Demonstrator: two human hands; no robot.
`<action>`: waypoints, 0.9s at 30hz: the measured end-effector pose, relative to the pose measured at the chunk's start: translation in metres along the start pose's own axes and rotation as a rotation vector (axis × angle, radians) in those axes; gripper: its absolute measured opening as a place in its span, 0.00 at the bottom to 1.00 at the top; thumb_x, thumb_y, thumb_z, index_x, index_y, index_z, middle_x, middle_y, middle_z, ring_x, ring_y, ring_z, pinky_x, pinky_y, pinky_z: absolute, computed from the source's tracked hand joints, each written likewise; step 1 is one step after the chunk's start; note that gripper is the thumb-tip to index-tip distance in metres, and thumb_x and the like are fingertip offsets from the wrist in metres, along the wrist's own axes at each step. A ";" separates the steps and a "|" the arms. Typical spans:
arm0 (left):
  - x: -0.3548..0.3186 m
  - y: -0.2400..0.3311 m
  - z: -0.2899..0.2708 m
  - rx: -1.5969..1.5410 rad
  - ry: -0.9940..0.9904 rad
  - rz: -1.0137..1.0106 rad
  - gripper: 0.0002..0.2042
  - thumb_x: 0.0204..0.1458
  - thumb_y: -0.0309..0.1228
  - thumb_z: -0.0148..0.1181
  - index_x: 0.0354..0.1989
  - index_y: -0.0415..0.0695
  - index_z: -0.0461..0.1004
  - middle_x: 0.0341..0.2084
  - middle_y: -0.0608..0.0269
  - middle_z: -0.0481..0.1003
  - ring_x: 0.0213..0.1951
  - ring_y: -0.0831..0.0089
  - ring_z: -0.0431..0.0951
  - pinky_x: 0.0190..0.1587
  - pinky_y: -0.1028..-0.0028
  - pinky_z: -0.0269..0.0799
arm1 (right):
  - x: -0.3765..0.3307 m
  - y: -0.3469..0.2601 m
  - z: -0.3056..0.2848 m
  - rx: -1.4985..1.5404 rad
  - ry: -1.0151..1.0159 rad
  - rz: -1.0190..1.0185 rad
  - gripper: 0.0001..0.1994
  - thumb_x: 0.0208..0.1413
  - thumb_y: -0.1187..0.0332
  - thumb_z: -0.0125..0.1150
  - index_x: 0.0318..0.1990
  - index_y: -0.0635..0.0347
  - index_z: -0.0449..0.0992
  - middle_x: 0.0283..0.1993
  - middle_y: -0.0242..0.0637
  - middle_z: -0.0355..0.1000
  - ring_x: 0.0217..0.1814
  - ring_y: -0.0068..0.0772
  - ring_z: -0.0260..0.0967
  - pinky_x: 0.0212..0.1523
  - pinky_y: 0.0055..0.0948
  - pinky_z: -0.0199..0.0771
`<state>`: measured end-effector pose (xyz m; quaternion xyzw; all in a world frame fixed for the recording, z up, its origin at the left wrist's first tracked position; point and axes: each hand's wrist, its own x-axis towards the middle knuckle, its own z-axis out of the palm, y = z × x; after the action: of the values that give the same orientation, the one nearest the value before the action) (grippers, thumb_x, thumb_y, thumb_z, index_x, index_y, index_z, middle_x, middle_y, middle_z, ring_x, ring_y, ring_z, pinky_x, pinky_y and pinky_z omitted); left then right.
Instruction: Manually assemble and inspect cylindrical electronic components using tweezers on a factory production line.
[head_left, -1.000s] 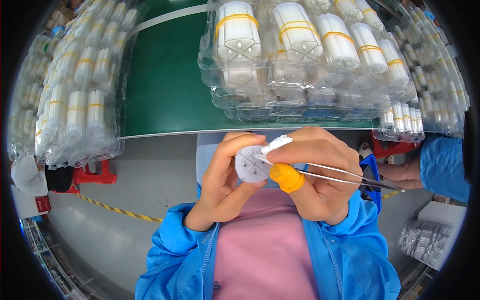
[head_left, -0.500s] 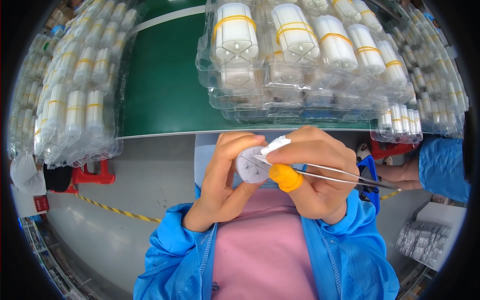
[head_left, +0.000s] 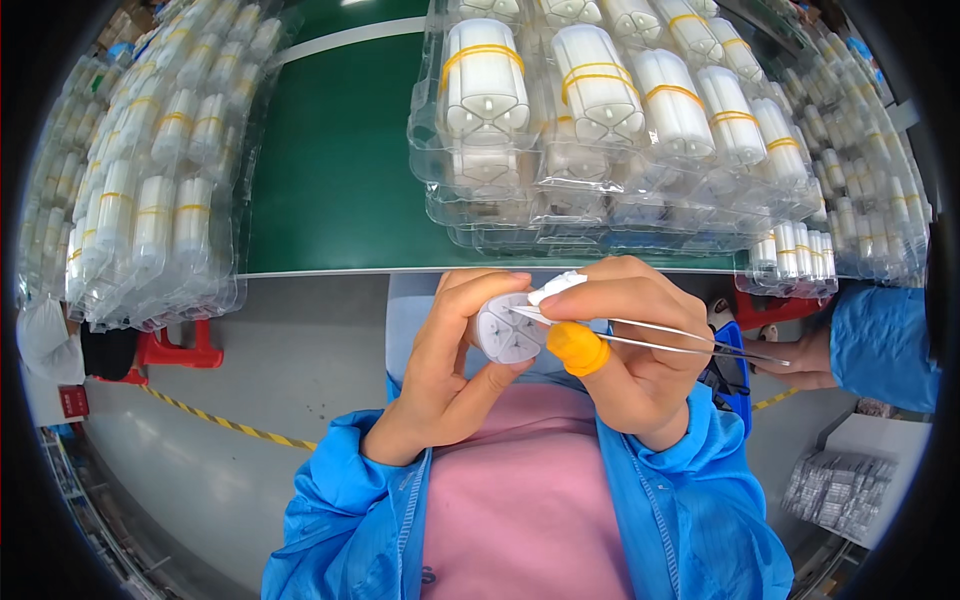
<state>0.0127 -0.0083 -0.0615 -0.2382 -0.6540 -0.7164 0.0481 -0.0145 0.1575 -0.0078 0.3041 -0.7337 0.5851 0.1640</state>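
My left hand (head_left: 440, 350) is closed around a rounded white plastic piece (head_left: 508, 340), its end face turned up and split into several segments with small dark marks in them. From the right, my right hand (head_left: 645, 345) pinches a pair of metal tweezers (head_left: 745, 353). The pale tips of the tweezers meet the upper part of the end face; whether they grip anything there I cannot tell. A yellow finger cot (head_left: 577, 348) covers my right thumb, and a white wrap (head_left: 558, 287) sits on the index fingertip. Both hands are just in front of the table edge.
Stacked clear trays (head_left: 600, 210) of white cylinders banded in yellow stand on the green table (head_left: 330, 150). More tray stacks (head_left: 165, 200) rise at the left and far right. Red stools (head_left: 180, 345), a blue bin (head_left: 735, 385) and another person's arm (head_left: 885, 345) are beyond my hands.
The tweezer tips have shifted slightly on the end face, which now shows its segments more plainly. The trays sit a little lower and further right in the picture. Both holds are unchanged.
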 end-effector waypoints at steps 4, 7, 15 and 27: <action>0.000 -0.001 0.000 0.019 0.007 0.011 0.25 0.45 0.16 0.58 0.55 0.38 0.61 0.48 0.53 0.63 0.50 0.65 0.65 0.47 0.75 0.66 | 0.001 0.000 0.000 -0.020 -0.013 -0.014 0.09 0.39 0.77 0.65 0.32 0.64 0.78 0.29 0.43 0.74 0.29 0.35 0.74 0.29 0.24 0.72; 0.000 0.001 -0.001 0.041 0.002 0.018 0.25 0.45 0.16 0.58 0.55 0.37 0.62 0.48 0.52 0.63 0.50 0.65 0.65 0.46 0.76 0.66 | -0.001 -0.002 -0.001 -0.011 -0.009 0.001 0.09 0.39 0.77 0.65 0.32 0.64 0.78 0.29 0.43 0.74 0.29 0.36 0.74 0.29 0.25 0.72; -0.002 0.002 0.004 -0.002 0.068 -0.033 0.26 0.43 0.16 0.59 0.54 0.37 0.63 0.47 0.52 0.65 0.47 0.62 0.67 0.48 0.72 0.64 | -0.001 -0.001 0.002 -0.050 -0.014 0.011 0.09 0.39 0.77 0.65 0.32 0.64 0.78 0.30 0.43 0.74 0.30 0.37 0.74 0.30 0.25 0.73; -0.003 -0.007 -0.001 0.195 0.056 -0.009 0.25 0.42 0.16 0.59 0.52 0.38 0.64 0.45 0.50 0.68 0.46 0.59 0.68 0.49 0.68 0.63 | 0.007 0.004 0.003 -0.056 -0.144 0.007 0.09 0.41 0.79 0.63 0.34 0.66 0.76 0.29 0.43 0.73 0.27 0.37 0.71 0.29 0.26 0.70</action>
<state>0.0120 -0.0094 -0.0693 -0.2095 -0.7201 -0.6558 0.0861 -0.0218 0.1531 -0.0079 0.3383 -0.7608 0.5413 0.1172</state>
